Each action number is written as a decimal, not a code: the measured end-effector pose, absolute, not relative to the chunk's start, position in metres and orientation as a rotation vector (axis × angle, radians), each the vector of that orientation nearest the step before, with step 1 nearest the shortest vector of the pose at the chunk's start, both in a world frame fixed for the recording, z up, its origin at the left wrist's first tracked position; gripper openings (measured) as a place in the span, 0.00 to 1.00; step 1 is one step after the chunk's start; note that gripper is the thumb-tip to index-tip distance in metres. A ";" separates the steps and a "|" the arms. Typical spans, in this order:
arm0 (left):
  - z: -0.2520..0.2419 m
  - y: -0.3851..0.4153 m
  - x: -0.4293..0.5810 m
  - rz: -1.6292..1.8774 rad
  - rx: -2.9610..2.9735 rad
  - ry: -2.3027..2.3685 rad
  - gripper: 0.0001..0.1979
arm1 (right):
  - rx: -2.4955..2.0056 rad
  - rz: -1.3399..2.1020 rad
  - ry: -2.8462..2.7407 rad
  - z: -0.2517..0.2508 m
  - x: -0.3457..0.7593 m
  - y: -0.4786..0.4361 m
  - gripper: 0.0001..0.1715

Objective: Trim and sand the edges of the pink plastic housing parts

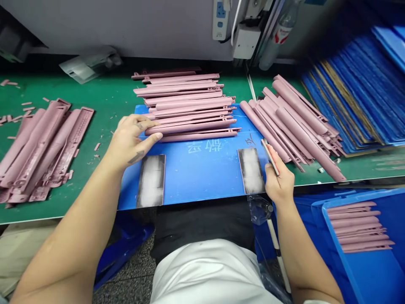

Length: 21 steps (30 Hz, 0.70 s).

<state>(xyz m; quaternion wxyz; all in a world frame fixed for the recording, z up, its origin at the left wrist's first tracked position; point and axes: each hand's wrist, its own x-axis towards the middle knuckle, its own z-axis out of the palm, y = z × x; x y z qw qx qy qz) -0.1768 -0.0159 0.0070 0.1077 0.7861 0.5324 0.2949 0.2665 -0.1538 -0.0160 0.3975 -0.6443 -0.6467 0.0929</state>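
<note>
My left hand (135, 137) pinches the left end of a long pink plastic shell (193, 126) between thumb and fingers. That piece lies at the near side of a row of similar pink shells (190, 101), partly on a blue sheet (199, 177). One more shell (202, 135) lies just in front of it. In my right hand (280, 177) is a thin, flat strip (270, 157) with a pale edge, held upright on its side. Two dark rectangular pads, a left one (151, 180) and a right one (252, 171), bear whitish dust on the blue sheet.
Pink shells are piled at left (41, 152) and right (294, 118) on the green table (104, 101). Blue sheets (351, 97) stand stacked at far right. Below the table edge, a blue bin (344, 270) holds more shells. A bottle (280, 36) hangs near the wall.
</note>
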 end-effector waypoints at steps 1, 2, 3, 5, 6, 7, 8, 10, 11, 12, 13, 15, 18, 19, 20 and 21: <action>0.006 -0.007 -0.172 0.813 2.373 1.575 0.34 | -1.655 0.216 -1.601 -0.020 0.271 -0.155 0.32; 0.006 -0.001 -0.165 0.771 2.431 1.579 0.33 | -1.666 0.195 -1.572 -0.024 0.275 -0.157 0.32; 0.007 0.003 -0.157 0.736 2.485 1.581 0.32 | -1.664 0.178 -1.552 -0.027 0.279 -0.158 0.31; 0.012 0.006 -0.132 0.676 2.590 1.545 0.30 | -1.631 0.165 -1.546 -0.033 0.282 -0.159 0.31; 0.016 0.007 -0.115 0.652 2.629 1.489 0.30 | -1.616 0.163 -1.554 -0.034 0.283 -0.159 0.32; 0.020 0.010 -0.095 0.621 2.667 1.405 0.30 | -1.606 0.160 -1.564 -0.036 0.283 -0.159 0.32; 0.024 0.015 -0.072 0.592 2.703 1.307 0.30 | -1.599 0.155 -1.574 -0.037 0.282 -0.159 0.33; 0.030 0.032 -0.019 0.509 2.772 1.121 0.27 | -1.587 0.144 -1.588 -0.037 0.281 -0.158 0.33; 0.032 0.045 0.008 0.499 2.798 1.058 0.25 | -1.580 0.142 -1.589 -0.037 0.281 -0.158 0.34; 0.034 0.059 0.035 0.459 2.835 1.010 0.25 | -1.570 0.146 -1.587 -0.037 0.281 -0.158 0.34; 0.034 0.073 0.061 0.405 2.868 0.999 0.25 | -1.559 0.154 -1.580 -0.036 0.282 -0.158 0.33; 0.034 0.101 0.104 0.175 2.874 1.078 0.27 | -1.545 0.182 -1.552 -0.035 0.283 -0.159 0.32; 0.038 0.131 0.140 -0.085 2.830 1.184 0.25 | -1.551 0.246 -1.447 -0.036 0.287 -0.162 0.30; 0.043 0.137 0.142 -0.117 2.841 1.170 0.22 | -1.557 0.266 -1.397 -0.037 0.288 -0.163 0.30; 0.050 0.141 0.140 -0.121 2.869 1.132 0.19 | -1.559 0.277 -1.340 -0.040 0.289 -0.163 0.29; 0.060 0.143 0.132 -0.114 2.901 1.081 0.17 | -1.551 0.281 -1.283 -0.043 0.290 -0.164 0.29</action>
